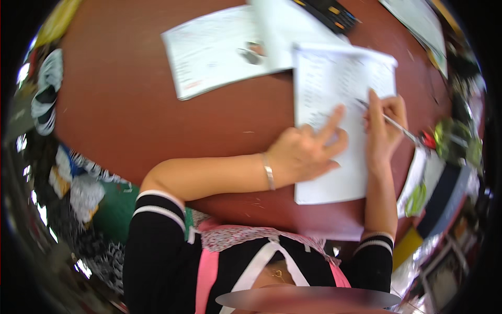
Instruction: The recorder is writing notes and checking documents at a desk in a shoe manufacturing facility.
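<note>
A white notepad (334, 183) with handwritten lines lies in front of me on the brown table. Across its left part rests my left hand (308, 149), fingers spread and slightly blurred, the index finger stretched toward the writing. On the pad's right side my right hand (384, 123) grips a slim pen (400, 125) between thumb and fingers. The pen's tip points up and left, close to the written lines; whether it touches the paper I cannot tell.
An open booklet (214, 55) with writing and a small picture lies beyond the pad to the left. A black calculator-like device (329, 15) sits at the far edge. Papers (418, 26) lie far right. Green-handled scissors (417, 199) are by the right edge, shoes (47, 94) off the left.
</note>
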A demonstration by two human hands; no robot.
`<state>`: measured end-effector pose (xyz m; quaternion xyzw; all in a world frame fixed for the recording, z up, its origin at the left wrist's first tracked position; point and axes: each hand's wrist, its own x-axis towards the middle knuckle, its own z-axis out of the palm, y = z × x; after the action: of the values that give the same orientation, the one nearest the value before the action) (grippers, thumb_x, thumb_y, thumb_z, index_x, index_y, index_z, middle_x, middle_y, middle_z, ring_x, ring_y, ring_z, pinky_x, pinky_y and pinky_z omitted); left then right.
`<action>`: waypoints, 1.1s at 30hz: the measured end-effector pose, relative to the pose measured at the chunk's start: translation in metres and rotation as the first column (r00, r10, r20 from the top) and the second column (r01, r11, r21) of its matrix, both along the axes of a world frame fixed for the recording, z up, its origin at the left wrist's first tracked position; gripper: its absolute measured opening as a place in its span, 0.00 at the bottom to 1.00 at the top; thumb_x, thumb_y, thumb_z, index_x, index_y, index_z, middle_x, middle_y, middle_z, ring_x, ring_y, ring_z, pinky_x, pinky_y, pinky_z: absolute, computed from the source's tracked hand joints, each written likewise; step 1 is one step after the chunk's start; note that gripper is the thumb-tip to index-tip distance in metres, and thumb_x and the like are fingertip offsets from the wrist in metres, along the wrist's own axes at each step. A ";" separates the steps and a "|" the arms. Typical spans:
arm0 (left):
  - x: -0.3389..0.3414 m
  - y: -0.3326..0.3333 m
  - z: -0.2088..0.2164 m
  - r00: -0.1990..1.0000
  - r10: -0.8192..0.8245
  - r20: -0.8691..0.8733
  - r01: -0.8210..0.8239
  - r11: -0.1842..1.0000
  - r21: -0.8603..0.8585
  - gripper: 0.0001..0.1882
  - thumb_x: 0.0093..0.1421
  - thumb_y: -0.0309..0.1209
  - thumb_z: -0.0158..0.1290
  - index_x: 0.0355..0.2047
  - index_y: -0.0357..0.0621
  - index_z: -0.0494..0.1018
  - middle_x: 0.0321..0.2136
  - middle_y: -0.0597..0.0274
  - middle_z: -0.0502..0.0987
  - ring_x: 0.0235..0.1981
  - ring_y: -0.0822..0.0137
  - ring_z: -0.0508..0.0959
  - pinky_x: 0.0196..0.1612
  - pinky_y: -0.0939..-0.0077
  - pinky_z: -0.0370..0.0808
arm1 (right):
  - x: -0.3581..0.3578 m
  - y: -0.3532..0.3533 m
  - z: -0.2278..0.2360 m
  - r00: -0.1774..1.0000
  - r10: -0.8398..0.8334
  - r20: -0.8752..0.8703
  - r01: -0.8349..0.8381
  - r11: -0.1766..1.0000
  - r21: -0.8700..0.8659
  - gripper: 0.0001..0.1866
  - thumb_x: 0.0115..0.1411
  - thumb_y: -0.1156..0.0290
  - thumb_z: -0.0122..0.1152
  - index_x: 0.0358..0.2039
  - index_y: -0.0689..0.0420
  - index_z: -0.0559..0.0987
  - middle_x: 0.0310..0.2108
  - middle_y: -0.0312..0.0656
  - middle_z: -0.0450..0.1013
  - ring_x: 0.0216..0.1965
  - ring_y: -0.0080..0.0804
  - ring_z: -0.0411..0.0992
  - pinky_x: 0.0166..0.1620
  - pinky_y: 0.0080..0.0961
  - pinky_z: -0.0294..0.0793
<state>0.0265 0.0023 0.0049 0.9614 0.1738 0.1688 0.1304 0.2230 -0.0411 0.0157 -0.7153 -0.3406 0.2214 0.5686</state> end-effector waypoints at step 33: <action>-0.005 0.010 0.003 0.997 -0.034 -0.063 0.036 0.999 0.034 0.32 0.57 0.53 0.63 0.56 0.48 0.77 0.67 0.47 0.69 0.16 0.70 0.71 0.21 0.80 0.74 | -0.008 0.008 -0.008 0.972 0.092 0.217 -0.075 0.993 -0.086 0.20 0.58 0.75 0.66 0.19 0.56 0.62 0.14 0.32 0.60 0.18 0.17 0.55 0.22 0.23 0.58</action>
<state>0.0218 0.0121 0.0083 0.9713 0.1579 0.1393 0.1109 0.2152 -0.0329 0.0079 -0.7419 -0.4226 0.1774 0.4894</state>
